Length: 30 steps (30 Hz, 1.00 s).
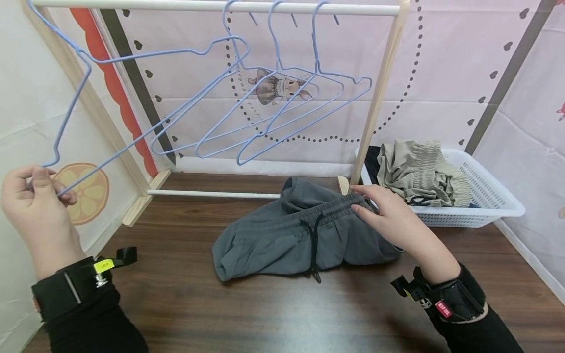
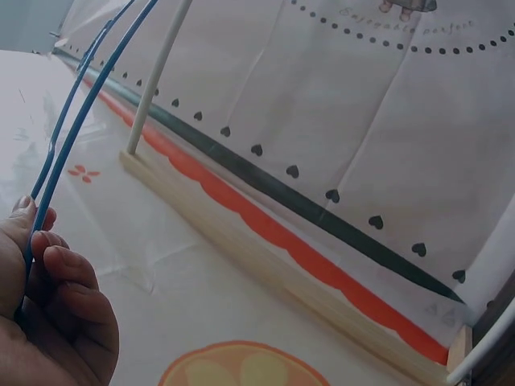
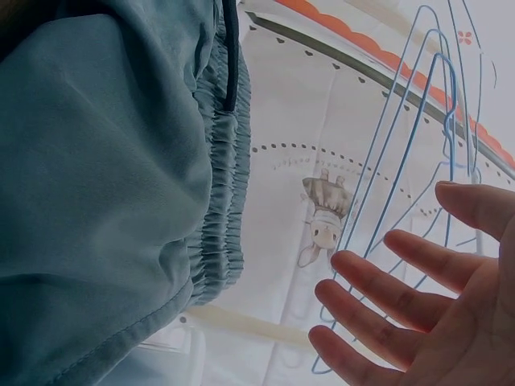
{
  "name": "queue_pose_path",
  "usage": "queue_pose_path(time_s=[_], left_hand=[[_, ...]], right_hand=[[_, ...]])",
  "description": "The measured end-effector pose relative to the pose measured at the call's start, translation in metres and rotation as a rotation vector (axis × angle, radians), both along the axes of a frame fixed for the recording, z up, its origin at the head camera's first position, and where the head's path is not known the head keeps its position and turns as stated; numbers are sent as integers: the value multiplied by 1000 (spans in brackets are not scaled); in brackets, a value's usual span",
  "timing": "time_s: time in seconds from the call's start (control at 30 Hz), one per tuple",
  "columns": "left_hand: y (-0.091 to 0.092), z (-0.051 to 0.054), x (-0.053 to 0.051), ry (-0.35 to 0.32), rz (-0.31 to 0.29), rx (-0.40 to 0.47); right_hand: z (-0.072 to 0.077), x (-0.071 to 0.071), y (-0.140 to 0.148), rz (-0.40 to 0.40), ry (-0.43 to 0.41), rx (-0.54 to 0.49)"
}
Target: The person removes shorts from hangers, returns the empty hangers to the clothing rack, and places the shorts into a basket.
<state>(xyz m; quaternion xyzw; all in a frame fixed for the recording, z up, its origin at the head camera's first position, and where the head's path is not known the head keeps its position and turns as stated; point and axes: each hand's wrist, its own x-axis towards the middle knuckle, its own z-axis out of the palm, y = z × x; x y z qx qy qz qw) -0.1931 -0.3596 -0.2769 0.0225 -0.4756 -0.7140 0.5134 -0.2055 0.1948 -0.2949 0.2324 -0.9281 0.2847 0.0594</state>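
Observation:
At the left, my left hand (image 1: 41, 211) grips one end of a blue wire hanger (image 1: 145, 54); the left wrist view shows the fingers curled round the wire. This hanger is tilted out in front of the rack, and its hook is partly cut off by the frame. Grey pants (image 1: 282, 240) with an elastic waistband and a black drawstring (image 1: 314, 240) lie bunched on the brown surface. Over the right end of the waistband is my right hand (image 1: 393, 215), its fingers extended. In the right wrist view those fingers are spread, with nothing held and a gap to the grey fabric.
Several more blue hangers (image 1: 265, 132) hang from the white rail (image 1: 176, 5) of a wooden-framed rack (image 1: 379, 93). Behind its right leg stands a white basket (image 1: 494, 196) with folded khaki clothing (image 1: 410, 171) and something black. Printed sheets line the back and sides.

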Motion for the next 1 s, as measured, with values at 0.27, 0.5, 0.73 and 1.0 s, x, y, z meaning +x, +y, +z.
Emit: queue_pose_path(time_s=[0.27, 0.5, 0.73, 1.0], left_hand=[[-6, -1, 9, -139, -1, 64], [-6, -1, 7, -180, 25, 46], [12, 7, -1, -284, 186, -192], [44, 22, -9, -372, 318, -421]], right_hand=[[-3, -1, 1, 4, -5, -2], [-5, -1, 1, 6, -8, -3], [-7, -2, 0, 16, 2, 0], [-10, -2, -1, 24, -5, 4]])
